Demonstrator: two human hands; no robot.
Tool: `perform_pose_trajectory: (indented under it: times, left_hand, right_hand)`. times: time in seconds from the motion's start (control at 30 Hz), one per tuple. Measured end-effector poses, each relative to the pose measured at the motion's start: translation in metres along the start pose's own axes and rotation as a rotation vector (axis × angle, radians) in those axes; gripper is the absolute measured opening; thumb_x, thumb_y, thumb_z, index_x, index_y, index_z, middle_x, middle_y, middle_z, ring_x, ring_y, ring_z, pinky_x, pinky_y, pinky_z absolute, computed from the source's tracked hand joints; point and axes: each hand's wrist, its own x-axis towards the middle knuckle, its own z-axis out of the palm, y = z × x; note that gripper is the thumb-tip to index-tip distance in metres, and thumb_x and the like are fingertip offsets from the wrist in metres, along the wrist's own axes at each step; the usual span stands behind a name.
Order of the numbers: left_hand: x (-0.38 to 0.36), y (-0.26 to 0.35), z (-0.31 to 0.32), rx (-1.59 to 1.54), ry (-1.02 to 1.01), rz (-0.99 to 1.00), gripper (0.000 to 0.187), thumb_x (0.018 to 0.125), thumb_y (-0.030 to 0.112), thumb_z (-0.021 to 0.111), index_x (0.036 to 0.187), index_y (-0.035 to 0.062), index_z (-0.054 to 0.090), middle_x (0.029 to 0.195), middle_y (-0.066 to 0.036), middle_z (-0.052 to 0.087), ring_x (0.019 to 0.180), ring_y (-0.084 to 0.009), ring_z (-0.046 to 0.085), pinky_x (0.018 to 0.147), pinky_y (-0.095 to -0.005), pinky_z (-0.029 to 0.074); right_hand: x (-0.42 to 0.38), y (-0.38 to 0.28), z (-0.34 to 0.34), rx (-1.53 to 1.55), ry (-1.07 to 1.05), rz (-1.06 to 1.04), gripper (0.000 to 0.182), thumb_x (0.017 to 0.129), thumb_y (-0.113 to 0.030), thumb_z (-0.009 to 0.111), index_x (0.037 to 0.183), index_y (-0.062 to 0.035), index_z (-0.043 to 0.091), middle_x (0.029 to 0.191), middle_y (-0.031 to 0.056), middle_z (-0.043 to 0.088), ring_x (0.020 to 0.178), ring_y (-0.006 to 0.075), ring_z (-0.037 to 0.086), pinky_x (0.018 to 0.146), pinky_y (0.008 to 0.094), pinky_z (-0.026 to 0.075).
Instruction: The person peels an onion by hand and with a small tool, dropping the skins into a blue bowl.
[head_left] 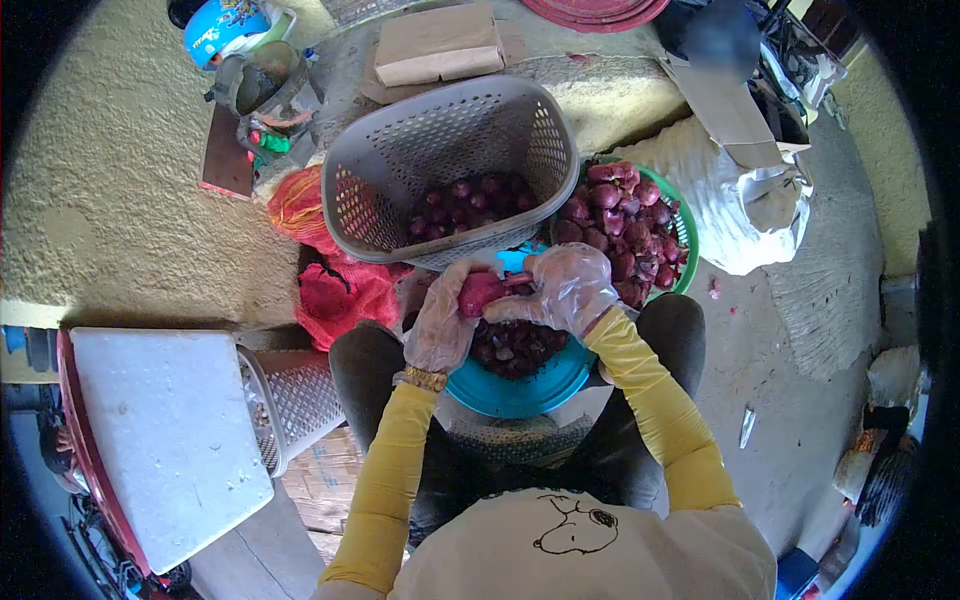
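Observation:
My left hand point(442, 318), in a clear plastic glove, is wrapped round a red onion point(482, 293). My right hand point(572, 287), gloved the same way, is closed beside the onion, its fingers at a thin reddish strip on the onion's right side. I cannot tell what else this hand holds. Just beyond the hands shows a bright blue piece point(518, 257). Below them a teal basin point(520, 402) holds dark onion skins point(515, 350). A grey perforated basket point(450, 105) with several red onions point(470, 203) tilts toward me. Right of it, a green basket point(688, 225) is heaped with red onions point(625, 215).
A red mesh sack point(345, 300) lies left of the basket. A white foam board point(165, 440) and a pale plastic basket point(305, 405) stand at my left. A white sack point(745, 220) and cardboard point(720, 105) sit at the right. Onward, a box point(438, 45) rests on a ledge.

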Motion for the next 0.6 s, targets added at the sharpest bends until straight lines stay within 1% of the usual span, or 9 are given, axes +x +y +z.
perform_pose_trajectory:
  times: [0.07, 0.1, 0.2, 0.27, 0.3, 0.37, 0.4, 0.47, 0.6]
  left_hand:
    - [-0.001, -0.008, 0.001, 0.164, 0.014, -0.037, 0.046, 0.082, -0.007, 0.067, 0.125, 0.0063, 0.058, 0.111, -0.012, 0.069, 0.104, -0.0303, 0.066, 0.094, -0.0384, 0.052]
    - [0.0, -0.012, 0.002, 0.164, 0.013, -0.038, 0.046, 0.082, -0.007, 0.067, 0.125, 0.0063, 0.058, 0.111, -0.012, 0.069, 0.104, -0.0303, 0.066, 0.094, -0.0384, 0.052]
    - [0.0, -0.015, 0.001, 0.032, 0.017, 0.015, 0.044, 0.082, -0.004, 0.067, 0.124, 0.0073, 0.059, 0.112, -0.013, 0.068, 0.108, -0.0322, 0.065, 0.095, -0.0412, 0.051]
    - [-0.001, 0.005, -0.006, 0.364, -0.009, 0.11, 0.031, 0.087, 0.008, 0.069, 0.117, 0.0035, 0.062, 0.11, -0.013, 0.068, 0.106, -0.0324, 0.065, 0.097, -0.0412, 0.049]
    - [0.0, 0.009, -0.006, 0.363, -0.009, 0.11, 0.031, 0.087, 0.008, 0.069, 0.117, 0.0035, 0.062, 0.11, -0.013, 0.068, 0.106, -0.0324, 0.065, 0.097, -0.0412, 0.049]
    - [0.001, 0.014, -0.005, 0.32, 0.0, 0.102, 0.04, 0.078, -0.003, 0.069, 0.117, 0.0046, 0.062, 0.111, -0.015, 0.067, 0.108, -0.0374, 0.063, 0.098, -0.0427, 0.049]
    - [0.0, 0.011, -0.004, 0.32, 0.0, 0.102, 0.04, 0.078, -0.003, 0.069, 0.117, 0.0046, 0.062, 0.111, -0.015, 0.067, 0.108, -0.0374, 0.063, 0.098, -0.0427, 0.049]
    - [-0.001, -0.002, -0.002, 0.319, 0.074, 0.162, 0.038, 0.08, -0.003, 0.068, 0.117, 0.0046, 0.062, 0.111, -0.014, 0.068, 0.108, -0.0359, 0.064, 0.099, -0.0419, 0.048]
    - [-0.001, -0.004, -0.002, 0.295, 0.107, 0.16, 0.04, 0.078, -0.006, 0.067, 0.117, 0.0046, 0.062, 0.109, -0.013, 0.068, 0.106, -0.0334, 0.065, 0.097, -0.0403, 0.05]
  right_hand:
    - [-0.002, 0.005, 0.013, 0.007, 0.196, -0.125, 0.082, 0.066, -0.088, 0.063, 0.092, -0.0112, 0.073, 0.075, 0.0147, 0.07, 0.078, 0.0349, 0.07, 0.073, 0.0456, 0.054]
    - [-0.001, 0.005, 0.013, 0.007, 0.196, -0.125, 0.082, 0.066, -0.088, 0.063, 0.092, -0.0112, 0.073, 0.075, 0.0147, 0.07, 0.078, 0.0349, 0.07, 0.073, 0.0456, 0.054]
    - [0.001, 0.002, 0.01, 0.014, 0.136, -0.083, 0.079, 0.066, -0.085, 0.066, 0.095, -0.0128, 0.073, 0.076, 0.0145, 0.07, 0.079, 0.0351, 0.071, 0.073, 0.0457, 0.055]
    - [0.0, 0.001, 0.008, 0.051, 0.143, -0.083, 0.077, 0.066, -0.085, 0.067, 0.097, -0.0147, 0.073, 0.077, 0.0138, 0.071, 0.08, 0.0354, 0.071, 0.073, 0.0458, 0.055]
    - [-0.001, 0.0, 0.006, 0.05, 0.143, -0.083, 0.077, 0.066, -0.085, 0.067, 0.097, -0.0147, 0.073, 0.077, 0.0138, 0.071, 0.08, 0.0354, 0.071, 0.073, 0.0458, 0.055]
    - [-0.002, -0.001, 0.003, 0.041, 0.104, -0.048, 0.077, 0.066, -0.084, 0.067, 0.096, -0.0142, 0.074, 0.078, 0.0133, 0.071, 0.08, 0.0353, 0.071, 0.073, 0.0463, 0.055]
    - [-0.001, 0.0, 0.007, 0.041, 0.104, -0.048, 0.077, 0.066, -0.084, 0.067, 0.096, -0.0142, 0.074, 0.078, 0.0133, 0.071, 0.08, 0.0353, 0.071, 0.073, 0.0463, 0.055]
    - [0.002, 0.004, 0.015, 0.112, 0.084, -0.062, 0.079, 0.07, -0.09, 0.057, 0.097, -0.0176, 0.075, 0.086, 0.0142, 0.073, 0.087, 0.0389, 0.071, 0.071, 0.053, 0.055]
    - [0.002, -0.005, 0.003, 0.029, -0.026, 0.011, 0.081, 0.07, -0.092, 0.054, 0.097, -0.0185, 0.075, 0.088, 0.0147, 0.073, 0.088, 0.0386, 0.071, 0.072, 0.0531, 0.055]
